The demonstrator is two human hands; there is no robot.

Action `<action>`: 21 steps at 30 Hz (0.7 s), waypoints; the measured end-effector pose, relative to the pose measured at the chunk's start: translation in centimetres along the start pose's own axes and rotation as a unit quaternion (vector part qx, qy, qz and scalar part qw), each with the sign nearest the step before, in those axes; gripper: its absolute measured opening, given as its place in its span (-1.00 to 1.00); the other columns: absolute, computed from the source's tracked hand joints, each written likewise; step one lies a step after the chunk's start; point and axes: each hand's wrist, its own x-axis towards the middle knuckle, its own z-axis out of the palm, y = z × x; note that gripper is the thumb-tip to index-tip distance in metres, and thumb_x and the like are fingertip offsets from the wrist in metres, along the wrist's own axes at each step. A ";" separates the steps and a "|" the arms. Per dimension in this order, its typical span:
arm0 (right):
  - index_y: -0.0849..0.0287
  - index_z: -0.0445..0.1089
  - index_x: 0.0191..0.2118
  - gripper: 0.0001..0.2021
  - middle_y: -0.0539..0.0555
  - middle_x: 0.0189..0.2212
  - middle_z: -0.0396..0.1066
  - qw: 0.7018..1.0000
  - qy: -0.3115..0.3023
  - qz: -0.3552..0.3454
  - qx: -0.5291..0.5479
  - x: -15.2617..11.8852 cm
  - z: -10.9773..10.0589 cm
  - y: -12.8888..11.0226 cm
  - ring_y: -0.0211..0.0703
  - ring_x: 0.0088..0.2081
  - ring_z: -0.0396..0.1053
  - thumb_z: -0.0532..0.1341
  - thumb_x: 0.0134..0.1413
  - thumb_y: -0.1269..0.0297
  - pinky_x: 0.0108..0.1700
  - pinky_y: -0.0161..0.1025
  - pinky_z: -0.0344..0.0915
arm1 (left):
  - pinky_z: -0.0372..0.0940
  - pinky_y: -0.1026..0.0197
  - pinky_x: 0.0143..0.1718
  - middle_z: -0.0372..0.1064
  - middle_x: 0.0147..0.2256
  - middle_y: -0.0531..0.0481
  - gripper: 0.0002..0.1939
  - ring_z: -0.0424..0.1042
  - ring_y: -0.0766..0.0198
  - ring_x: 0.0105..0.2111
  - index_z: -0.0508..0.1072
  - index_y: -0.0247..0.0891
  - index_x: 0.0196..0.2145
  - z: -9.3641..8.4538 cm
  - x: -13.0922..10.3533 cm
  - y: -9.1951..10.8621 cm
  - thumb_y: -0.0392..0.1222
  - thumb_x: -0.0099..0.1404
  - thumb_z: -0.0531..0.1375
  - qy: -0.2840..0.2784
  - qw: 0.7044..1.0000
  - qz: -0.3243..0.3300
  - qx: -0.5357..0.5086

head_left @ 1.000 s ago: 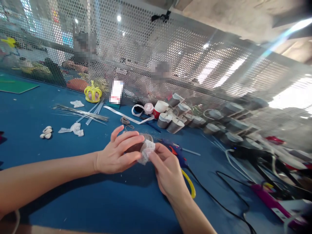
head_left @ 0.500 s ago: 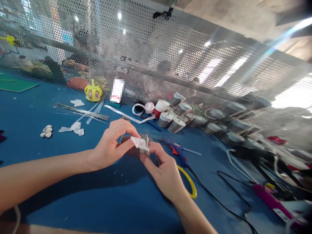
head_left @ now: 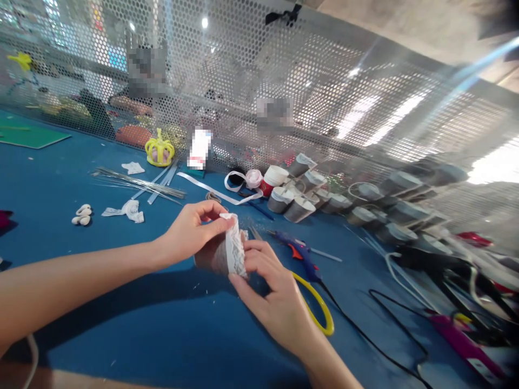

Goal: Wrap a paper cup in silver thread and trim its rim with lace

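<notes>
A small grey-brown cup [head_left: 211, 258] lies tilted on its side between my hands, its open end toward the right. White lace trim [head_left: 235, 251] runs along its rim. My left hand [head_left: 190, 232] pinches the upper end of the lace between thumb and fingers. On the other side, my right hand [head_left: 273, 294] grips the rim and the lower part of the lace, with the thumb below. Just beyond the right hand lie a blue glue gun [head_left: 307, 266] and yellow-handled scissors [head_left: 327, 313], whose handle is partly behind my wrist.
Several grey cups [head_left: 299, 209] stand at the back right. White ribbon [head_left: 211, 190], metal wires [head_left: 138, 182], a lace scrap [head_left: 132, 210] and a yellow crown-shaped piece [head_left: 159, 151] lie at the back left. A black cord [head_left: 357, 329] runs to a purple power strip [head_left: 466, 346]. Perforated metal screening [head_left: 235, 70] stands behind.
The lace, earlier a short folded piece at the left fingertips, now stretches down along the rim. The cup has turned, and my right hand has moved slightly lower. The view has shifted slightly.
</notes>
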 end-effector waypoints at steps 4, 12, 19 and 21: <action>0.11 0.20 -0.51 -0.84 0.04 -0.48 0.35 1.000 0.008 -0.022 -0.012 -0.1 0.0 0.1 -0.08 -0.17 0.24 0.17 -0.02 0.47 -0.17 -0.11 0.28 | 0.08 0.34 -0.50 0.20 -0.55 0.12 -0.82 0.15 0.44 -0.54 0.31 -0.32 -0.53 0.0 0.0 0.1 -0.14 0.07 0.17 -0.017 0.999 -0.026 -0.010; 0.12 0.17 -0.51 -0.82 0.06 -0.44 0.35 0.998 -0.001 -0.049 -0.026 -0.2 0.1 0.2 -0.07 -0.16 0.24 0.17 -0.03 0.49 -0.20 -0.12 0.30 | 0.02 0.34 -0.53 0.20 -0.58 0.15 -0.78 0.12 0.47 -0.58 0.29 -0.32 -0.53 -0.1 0.1 -0.2 -0.10 0.02 0.20 -0.043 0.993 -0.102 -0.038; 0.12 0.18 -0.52 -0.80 0.01 -0.48 0.36 0.997 -0.005 -0.074 -0.037 -0.1 -0.1 -0.2 -0.09 -0.18 0.26 0.17 -0.04 0.53 -0.19 -0.12 0.29 | 0.01 0.33 -0.50 0.22 -0.56 0.13 -0.76 0.12 0.45 -0.56 0.32 -0.33 -0.52 -0.2 0.2 -0.1 -0.10 -0.02 0.23 -0.052 0.991 -0.124 -0.023; 0.12 0.17 -0.52 -0.80 0.01 -0.48 0.36 0.996 -0.005 -0.082 -0.040 0.0 -0.1 -0.2 -0.09 -0.18 0.27 0.18 -0.05 0.53 -0.19 -0.11 0.30 | 0.01 0.33 -0.50 0.21 -0.56 0.13 -0.76 0.11 0.45 -0.55 0.32 -0.33 -0.52 -0.3 0.2 -0.3 -0.10 -0.02 0.24 -0.060 0.989 -0.129 -0.025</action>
